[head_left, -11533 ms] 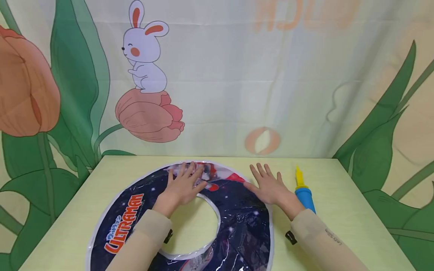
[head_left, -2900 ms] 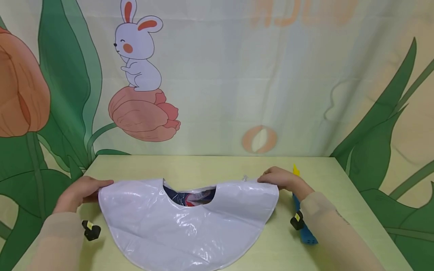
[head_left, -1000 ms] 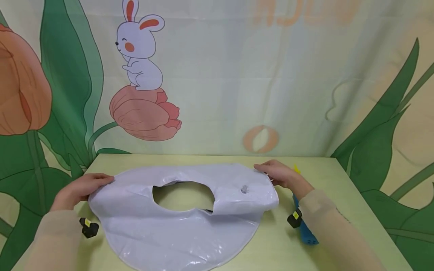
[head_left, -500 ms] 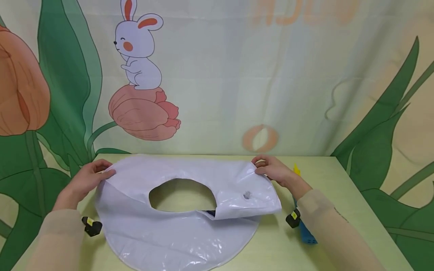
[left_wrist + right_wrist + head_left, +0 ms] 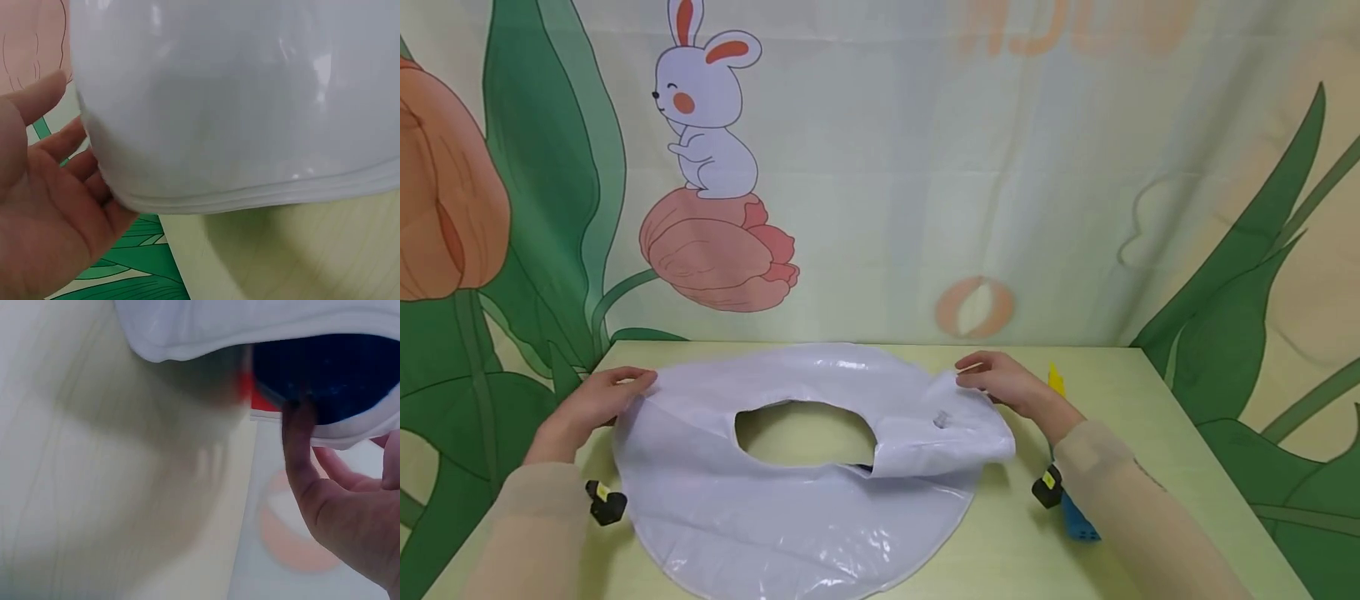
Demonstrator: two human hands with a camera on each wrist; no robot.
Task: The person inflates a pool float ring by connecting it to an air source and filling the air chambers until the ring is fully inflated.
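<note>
A flat, deflated swim ring (image 5: 790,517) lies on the table with its glossy white side up and its far part raised and creased. A small clear valve (image 5: 941,419) shows on its right part. My left hand (image 5: 591,408) holds the ring's left edge; in the left wrist view its fingers go behind the white sheet, the thumb just off the edge. At the far right edge, my right hand (image 5: 1003,383) grips the ring by the fingertips. The right wrist view shows a finger against the dark printed side (image 5: 331,375) under the fold.
A hand pump with a yellow nozzle (image 5: 1056,381) and blue barrel (image 5: 1081,521) lies at the right, partly hidden behind my right forearm. The pale table (image 5: 1172,467) ends at a printed curtain (image 5: 880,183) with a rabbit and tulips.
Earlier the ring lay printed side up under spread hands; then it was folded, white side showing. Since half a second ago its far middle edge has bulged away and the right corner has sagged slightly.
</note>
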